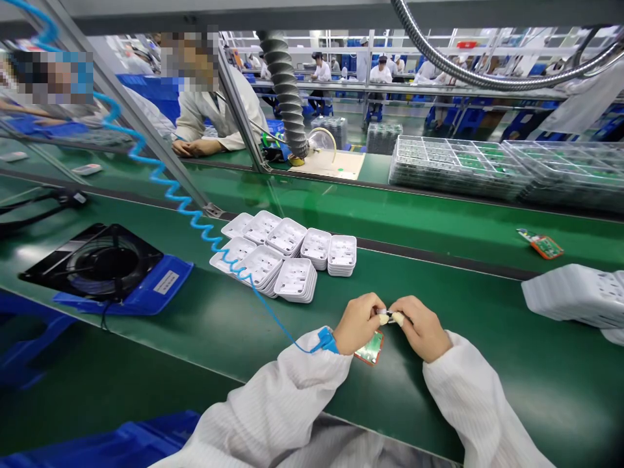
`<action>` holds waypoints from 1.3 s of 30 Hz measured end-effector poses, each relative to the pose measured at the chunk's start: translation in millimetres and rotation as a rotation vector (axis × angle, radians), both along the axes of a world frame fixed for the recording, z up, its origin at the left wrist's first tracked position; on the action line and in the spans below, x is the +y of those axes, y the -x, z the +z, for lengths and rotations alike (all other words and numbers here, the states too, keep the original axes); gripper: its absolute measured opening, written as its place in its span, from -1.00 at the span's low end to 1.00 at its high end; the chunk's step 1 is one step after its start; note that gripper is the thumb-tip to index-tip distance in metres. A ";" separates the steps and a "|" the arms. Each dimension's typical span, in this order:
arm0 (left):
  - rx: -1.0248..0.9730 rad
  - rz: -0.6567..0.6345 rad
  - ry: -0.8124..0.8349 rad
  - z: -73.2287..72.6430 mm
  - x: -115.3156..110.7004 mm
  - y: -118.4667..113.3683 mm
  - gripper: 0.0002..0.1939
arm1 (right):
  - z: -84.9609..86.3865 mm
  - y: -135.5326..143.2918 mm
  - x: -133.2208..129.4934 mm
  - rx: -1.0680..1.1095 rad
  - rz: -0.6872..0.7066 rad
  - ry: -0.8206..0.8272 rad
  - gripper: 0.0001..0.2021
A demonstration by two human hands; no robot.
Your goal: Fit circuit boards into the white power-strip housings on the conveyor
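My left hand [358,322] and my right hand [423,327] meet over the green bench, fingertips nearly touching. Between them they pinch a small part [389,316], whitish and dark, too small to name. Pale covers sit on some of the fingertips. Below my left hand a green circuit board with an orange-red edge [370,349] lies on the bench, partly hidden by that hand. A blue wrist strap [327,340] with a coiled cord is around my left wrist.
Stacked white plastic shells [294,278] stand left of my hands, more white pieces [575,292] at the right. A black fan [114,260] lies far left. Another board [546,246] rests on the green strip beyond. Clear trays [458,166] and a person [214,110] are across the bench.
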State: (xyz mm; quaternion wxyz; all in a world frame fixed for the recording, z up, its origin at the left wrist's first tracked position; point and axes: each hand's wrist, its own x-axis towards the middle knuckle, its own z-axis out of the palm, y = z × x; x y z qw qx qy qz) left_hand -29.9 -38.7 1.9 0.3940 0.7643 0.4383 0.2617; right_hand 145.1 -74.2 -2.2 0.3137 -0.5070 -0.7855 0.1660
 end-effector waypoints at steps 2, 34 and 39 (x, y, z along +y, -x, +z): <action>0.009 -0.008 -0.017 -0.7 -0.1 -0.2 -0.91 | -0.2 0.5 -0.1 0.002 0.010 -0.001 -0.78; 0.807 0.418 -0.494 80.2 101.8 49.2 -0.87 | -1.6 50.8 10.5 -0.564 -0.403 0.226 -0.72; 0.770 0.441 -0.542 79.0 90.5 42.4 -0.87 | -4.3 40.6 6.7 -0.517 -0.387 0.199 -0.91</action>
